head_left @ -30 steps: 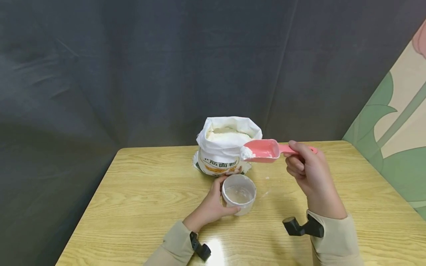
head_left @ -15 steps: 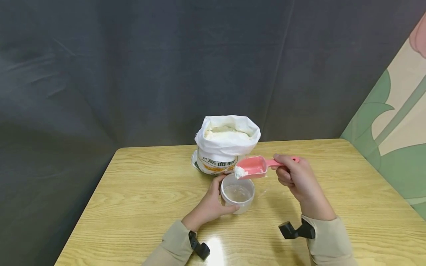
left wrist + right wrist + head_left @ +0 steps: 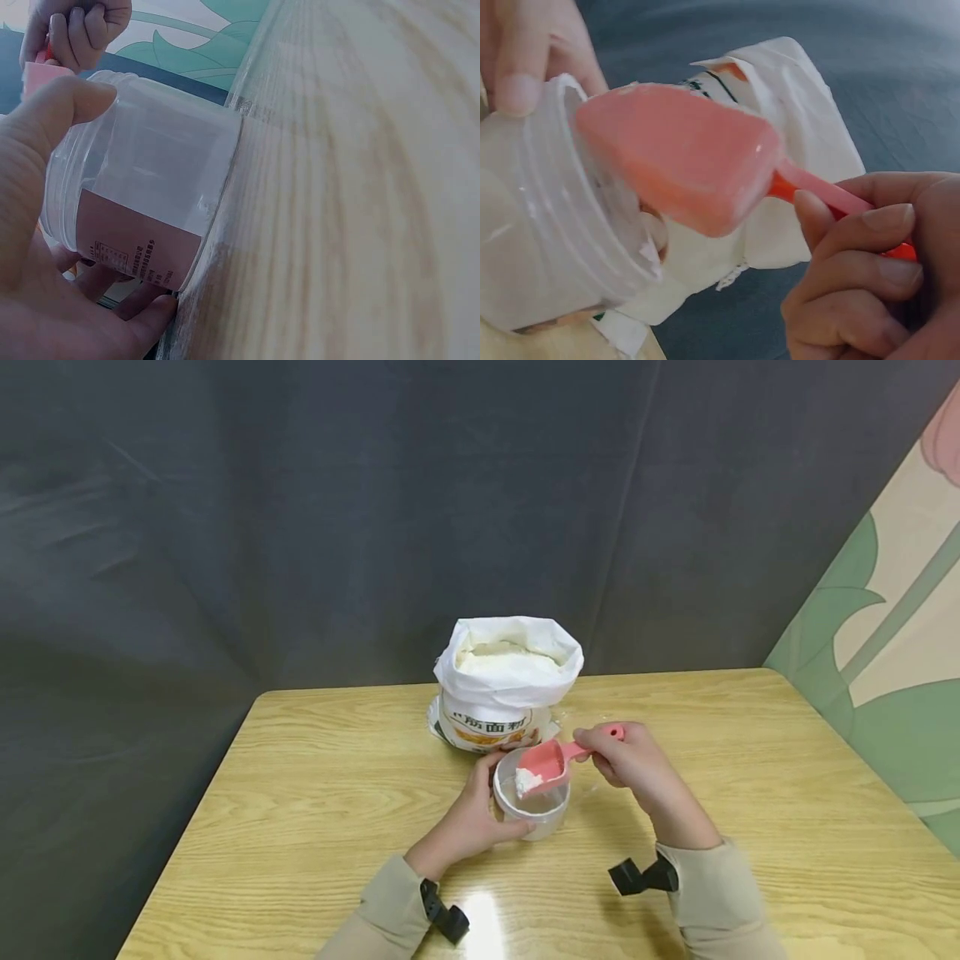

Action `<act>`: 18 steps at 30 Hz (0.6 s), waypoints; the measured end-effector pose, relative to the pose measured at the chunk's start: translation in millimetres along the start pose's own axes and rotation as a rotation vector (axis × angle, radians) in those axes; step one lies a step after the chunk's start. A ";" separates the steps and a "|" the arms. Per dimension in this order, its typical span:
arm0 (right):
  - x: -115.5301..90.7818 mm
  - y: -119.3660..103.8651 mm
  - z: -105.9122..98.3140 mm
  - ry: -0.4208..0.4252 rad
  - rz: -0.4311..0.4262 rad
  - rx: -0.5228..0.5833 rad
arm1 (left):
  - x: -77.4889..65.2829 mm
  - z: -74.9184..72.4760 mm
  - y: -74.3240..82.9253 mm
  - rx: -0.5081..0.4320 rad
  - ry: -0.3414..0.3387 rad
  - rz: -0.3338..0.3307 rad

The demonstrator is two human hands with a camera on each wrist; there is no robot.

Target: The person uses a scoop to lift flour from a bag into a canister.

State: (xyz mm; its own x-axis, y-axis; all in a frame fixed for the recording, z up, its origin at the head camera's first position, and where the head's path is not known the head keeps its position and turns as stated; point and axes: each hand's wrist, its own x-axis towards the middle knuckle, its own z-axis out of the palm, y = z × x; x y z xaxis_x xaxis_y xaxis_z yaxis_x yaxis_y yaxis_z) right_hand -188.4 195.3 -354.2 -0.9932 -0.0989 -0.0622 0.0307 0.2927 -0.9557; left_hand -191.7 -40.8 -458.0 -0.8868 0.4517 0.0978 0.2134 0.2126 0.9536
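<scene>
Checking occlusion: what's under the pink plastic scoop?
In the head view, a round translucent plastic tub: its rim partly shows, with some interior. The pink plastic scoop and white powder hide the interior beneath them.

**Beige sleeves, black wrist units**

The left sleeve and right sleeve are plain beige, creased behind broad cuffs. At each cuff sits a black, angular unit: a small block joined by a narrow neck to a piece against the cloth. The hands are bare.
</scene>
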 end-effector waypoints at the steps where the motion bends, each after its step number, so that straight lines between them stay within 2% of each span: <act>1: 0.6 0.4 2.1 -0.012 -0.004 -0.020 | -0.1 -0.2 0.0 0.010 0.002 -0.003; 5: 1.3 1.1 10.7 -0.056 -0.016 -0.058 | -0.3 -0.2 0.3 0.018 0.005 -0.008; 11: 0.8 1.1 19.6 -0.074 -0.028 -0.067 | -0.5 -0.9 1.1 0.001 -0.001 -0.011; 18: 0.2 1.2 28.5 -0.082 -0.075 -0.040 | -0.2 -12.3 0.3 0.014 -0.028 0.001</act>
State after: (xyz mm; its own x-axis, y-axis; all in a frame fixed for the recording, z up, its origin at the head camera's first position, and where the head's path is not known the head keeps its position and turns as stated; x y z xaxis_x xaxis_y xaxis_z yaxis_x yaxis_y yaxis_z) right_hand -185.3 168.5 -363.5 -0.9799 -0.1988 -0.0161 -0.0493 0.3196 -0.9463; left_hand -196.5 -51.6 -454.2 -0.8751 0.4755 0.0903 0.2200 0.2245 0.9493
